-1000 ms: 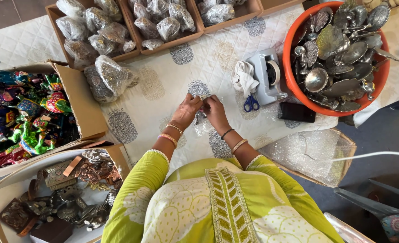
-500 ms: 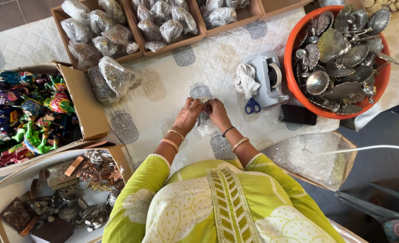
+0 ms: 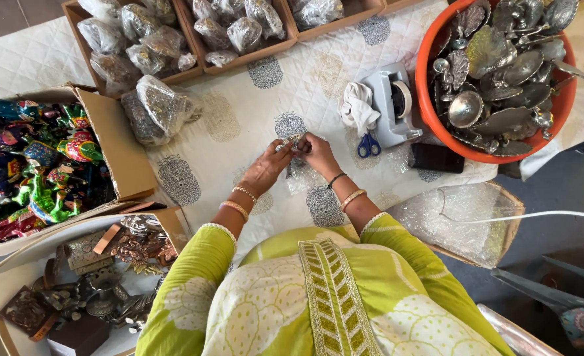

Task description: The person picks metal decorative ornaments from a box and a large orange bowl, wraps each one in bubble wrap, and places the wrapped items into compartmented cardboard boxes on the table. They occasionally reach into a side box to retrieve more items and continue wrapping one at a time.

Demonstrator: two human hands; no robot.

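My left hand (image 3: 270,166) and my right hand (image 3: 315,151) meet over the white quilted cloth (image 3: 252,105), fingers closed on a small item wrapped in clear bubble wrap (image 3: 294,144). More of the bubble wrap (image 3: 303,177) lies under my right wrist. What is inside the wrap is hidden by my fingers. Bangles sit on both wrists, and green sleeves cover my forearms.
A tape dispenser (image 3: 393,107), blue-handled scissors (image 3: 369,144), a white rag (image 3: 358,109) and a dark phone (image 3: 436,157) lie to the right. An orange tub (image 3: 559,109) holds silver metalware. Cardboard boxes hold wrapped bundles (image 3: 144,46), colourful figurines (image 3: 28,168) and brass pieces (image 3: 94,277). A box with bubble wrap (image 3: 460,217) stands at right.
Both hands stay together on the wrapped item, working it with small finger movements. Nothing else on the cloth has moved.
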